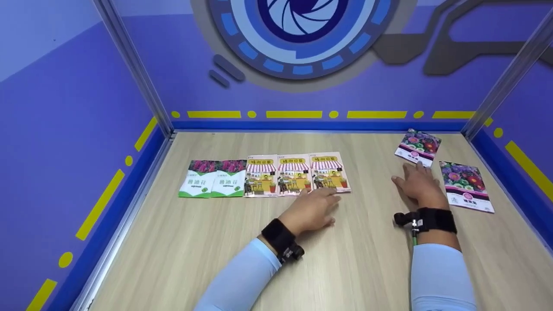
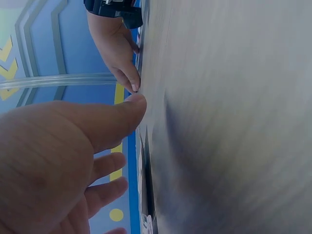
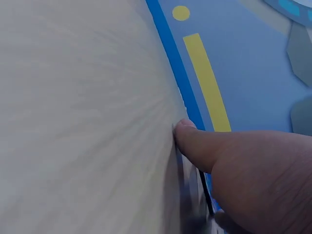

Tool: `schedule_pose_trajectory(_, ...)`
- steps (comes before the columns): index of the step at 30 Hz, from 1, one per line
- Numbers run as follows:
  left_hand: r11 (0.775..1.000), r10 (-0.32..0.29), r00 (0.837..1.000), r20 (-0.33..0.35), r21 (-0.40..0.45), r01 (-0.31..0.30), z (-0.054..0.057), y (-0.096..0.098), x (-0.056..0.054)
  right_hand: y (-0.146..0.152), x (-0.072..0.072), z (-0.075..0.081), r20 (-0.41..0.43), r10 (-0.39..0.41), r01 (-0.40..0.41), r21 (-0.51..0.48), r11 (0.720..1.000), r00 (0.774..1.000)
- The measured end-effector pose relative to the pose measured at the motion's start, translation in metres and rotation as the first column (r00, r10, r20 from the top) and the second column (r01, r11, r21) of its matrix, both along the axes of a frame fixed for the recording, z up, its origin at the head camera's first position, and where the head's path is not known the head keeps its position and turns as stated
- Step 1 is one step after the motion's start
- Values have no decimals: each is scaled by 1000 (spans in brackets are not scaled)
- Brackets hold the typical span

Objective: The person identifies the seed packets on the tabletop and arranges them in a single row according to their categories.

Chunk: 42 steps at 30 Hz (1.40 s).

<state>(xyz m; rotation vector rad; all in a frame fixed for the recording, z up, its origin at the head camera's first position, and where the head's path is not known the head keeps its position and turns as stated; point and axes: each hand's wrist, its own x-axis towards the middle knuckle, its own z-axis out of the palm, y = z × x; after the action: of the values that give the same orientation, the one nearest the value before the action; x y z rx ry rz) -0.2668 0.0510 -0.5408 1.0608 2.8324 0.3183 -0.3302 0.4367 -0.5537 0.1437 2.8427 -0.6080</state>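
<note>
In the head view, three pink packets with striped awnings [image 1: 293, 175] lie in a row, joined on their left by two green-and-white flower packets [image 1: 228, 179]. My left hand [image 1: 314, 209] hovers low at the near edge of the rightmost pink packet, its fingers spread and holding nothing; the left wrist view shows its thumb [image 2: 117, 117] extended. On the right, a tilted purple-flower packet [image 1: 418, 147] lies toward the back wall. The fingertips of my right hand [image 1: 421, 188] touch its near edge. A second purple-flower packet [image 1: 466, 186] lies just right of that hand.
The wooden tabletop [image 1: 345, 268] is bounded by a blue-purple back wall [image 1: 293, 101] and side walls, with a metal strip along the rear edge. Bare wood separates the packet row from the two purple-flower packets. Each wrist wears a black strap with a small camera.
</note>
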Motion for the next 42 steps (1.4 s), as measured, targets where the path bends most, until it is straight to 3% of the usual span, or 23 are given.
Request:
schedule_pose_trajectory(5,1000,-7,1000,-5,-13,7,0,0,2,0,7,4,-7,-9,9,56,998,1000)
schedule_pose_trajectory(11,998,24,997,-75,-62,-29,-3,-2,-1,-13,11,10,-37,-98,102,135,986,994)
schedule_pose_trajectory(14,993,61,994,-89,-96,-69,-5,-3,-3,-18,11,13,-46,-141,145,131,981,989)
schedule_pose_trajectory(17,988,87,993,-80,-124,-96,-6,-4,-5,-21,9,14,-45,-151,154,67,986,987)
schedule_pose_trajectory(21,982,107,993,-50,-148,-113,-5,-5,-5,-27,5,14,-70,-96,97,8,995,993)
schedule_pose_trajectory(27,983,112,994,-7,-144,-112,-5,-6,-7,-44,0,10,-176,16,-5,64,998,984)
schedule_pose_trajectory(34,983,111,994,-7,-148,-111,-6,-7,-8,-72,-1,9,-163,100,-85,97,992,981)
schedule_pose_trajectory(42,987,84,996,-26,-135,-87,-6,-6,-7,-98,-2,10,-136,122,-112,85,990,983)
